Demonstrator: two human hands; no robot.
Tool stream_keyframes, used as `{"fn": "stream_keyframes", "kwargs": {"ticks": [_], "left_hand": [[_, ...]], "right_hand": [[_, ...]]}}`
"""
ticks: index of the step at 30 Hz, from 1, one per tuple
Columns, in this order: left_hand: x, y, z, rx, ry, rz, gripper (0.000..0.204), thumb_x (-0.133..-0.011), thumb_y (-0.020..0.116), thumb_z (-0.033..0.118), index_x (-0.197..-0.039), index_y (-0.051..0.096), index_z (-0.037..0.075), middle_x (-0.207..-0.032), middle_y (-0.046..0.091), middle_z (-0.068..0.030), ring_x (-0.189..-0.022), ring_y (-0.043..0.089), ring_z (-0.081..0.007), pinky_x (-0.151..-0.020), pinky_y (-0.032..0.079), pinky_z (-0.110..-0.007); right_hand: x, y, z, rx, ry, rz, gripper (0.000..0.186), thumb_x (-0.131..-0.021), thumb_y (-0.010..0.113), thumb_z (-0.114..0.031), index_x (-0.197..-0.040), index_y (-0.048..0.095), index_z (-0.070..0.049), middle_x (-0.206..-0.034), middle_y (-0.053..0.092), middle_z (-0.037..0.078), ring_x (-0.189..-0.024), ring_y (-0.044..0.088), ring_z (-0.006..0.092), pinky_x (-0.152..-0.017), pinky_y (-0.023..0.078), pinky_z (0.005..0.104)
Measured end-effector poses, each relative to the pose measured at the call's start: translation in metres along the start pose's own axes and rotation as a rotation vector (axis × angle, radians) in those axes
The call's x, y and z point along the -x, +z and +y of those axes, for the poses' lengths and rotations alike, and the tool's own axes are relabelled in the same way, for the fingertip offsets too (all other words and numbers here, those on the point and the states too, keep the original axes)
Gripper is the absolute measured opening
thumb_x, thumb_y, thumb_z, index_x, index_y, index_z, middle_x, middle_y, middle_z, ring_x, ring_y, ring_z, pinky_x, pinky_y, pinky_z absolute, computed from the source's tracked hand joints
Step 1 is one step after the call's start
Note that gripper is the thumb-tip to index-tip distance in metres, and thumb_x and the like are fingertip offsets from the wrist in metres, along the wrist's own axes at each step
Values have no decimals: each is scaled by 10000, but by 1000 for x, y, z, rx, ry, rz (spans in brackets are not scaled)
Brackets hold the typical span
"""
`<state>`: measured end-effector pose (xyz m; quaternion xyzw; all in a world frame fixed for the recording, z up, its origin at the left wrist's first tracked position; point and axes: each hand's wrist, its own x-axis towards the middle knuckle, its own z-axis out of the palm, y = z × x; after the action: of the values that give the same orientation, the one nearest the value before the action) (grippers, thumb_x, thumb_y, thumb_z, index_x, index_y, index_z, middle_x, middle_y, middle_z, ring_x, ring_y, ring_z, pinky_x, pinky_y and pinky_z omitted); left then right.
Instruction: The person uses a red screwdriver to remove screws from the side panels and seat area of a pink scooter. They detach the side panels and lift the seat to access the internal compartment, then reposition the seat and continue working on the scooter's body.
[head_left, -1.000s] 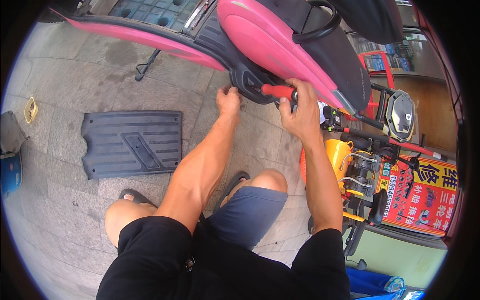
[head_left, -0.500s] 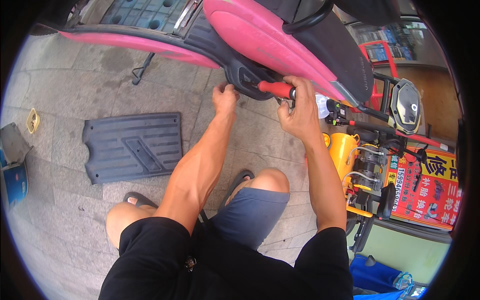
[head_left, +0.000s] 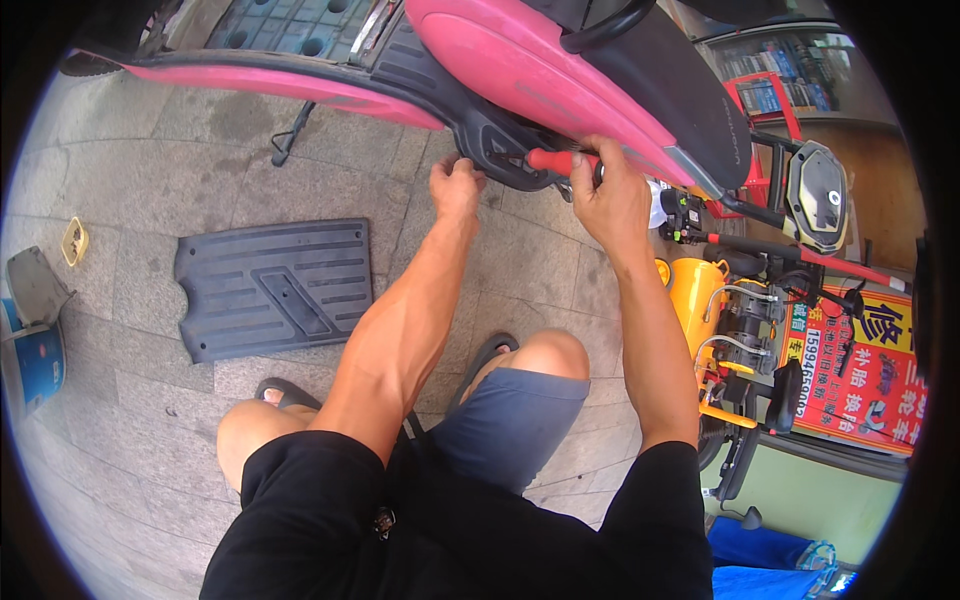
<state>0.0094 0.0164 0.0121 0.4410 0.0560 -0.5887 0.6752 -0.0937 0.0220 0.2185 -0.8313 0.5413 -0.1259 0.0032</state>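
My right hand (head_left: 610, 195) grips a red-handled screwdriver (head_left: 552, 160), held sideways with its shaft reaching into a recessed black plastic footboard part (head_left: 480, 132) at the lower edge of the pink scooter body (head_left: 520, 70). My left hand (head_left: 455, 188) is closed, fingers curled just below that black part; I cannot make out what, if anything, they hold. A loose dark grey ribbed floor mat (head_left: 230, 300) lies flat on the paving, left of my left forearm. The scooter's side stand (head_left: 285, 140) reaches down to the ground at the upper left.
At the right stand a yellow compressor (head_left: 700, 310), a red metal frame (head_left: 790, 110), a red-and-yellow signboard (head_left: 855, 400) and blue cloth (head_left: 760, 565). At the far left are a small yellow tray (head_left: 72, 240) and a blue bucket (head_left: 40, 360). My sandaled feet are below.
The view has shifted slightly. My right hand and the screwdriver sit a little higher in the picture, still at the same black part. My left hand stays curled below it.
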Motion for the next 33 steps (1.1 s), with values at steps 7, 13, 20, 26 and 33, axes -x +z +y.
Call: {"fn": "stream_keyframes", "kwargs": {"ticks": [7,13,20,26,33], "left_hand": [[-1,-5,2,7,5,-4,528,-919,535,124,-1405,418,-44,-1224,564,-162,-959,666,-296,-807,571,-374],[1,-7,0,6,-3,-12,533,-918,541,129,-1405,414,-49,-1244,551,-167,-984,661,-303,-818,572,-366],[13,4,20,167,43,-48,447,-919,513,89,-1363,533,124,-1176,624,-84,-958,634,-186,-732,543,-331],[7,4,15,-149,524,-289,369,-889,535,47,-1244,632,82,-1230,562,-74,-1049,603,-208,-794,543,-336],[6,-63,3,-605,421,85,297,-890,589,128,-1149,685,19,-1049,690,-135,-903,659,-219,-829,526,-344]], "right_hand": [[8,-1,3,-106,-98,23,332,-880,677,-215,-1158,607,-50,-1022,667,187,-867,657,361,-752,518,428],[10,8,12,-28,-435,196,408,-844,683,-207,-1214,594,-62,-1128,599,195,-910,643,361,-748,527,421],[21,28,-4,-241,-124,-61,547,-798,657,-143,-1327,529,-100,-1203,558,194,-1055,607,423,-827,541,473],[5,57,-34,-326,-399,-49,596,-812,700,-210,-1373,529,-102,-1279,574,180,-1110,577,402,-925,506,447],[-15,110,14,-328,43,-147,200,-878,664,-207,-1023,715,-78,-970,705,144,-830,694,319,-779,541,417]]}}
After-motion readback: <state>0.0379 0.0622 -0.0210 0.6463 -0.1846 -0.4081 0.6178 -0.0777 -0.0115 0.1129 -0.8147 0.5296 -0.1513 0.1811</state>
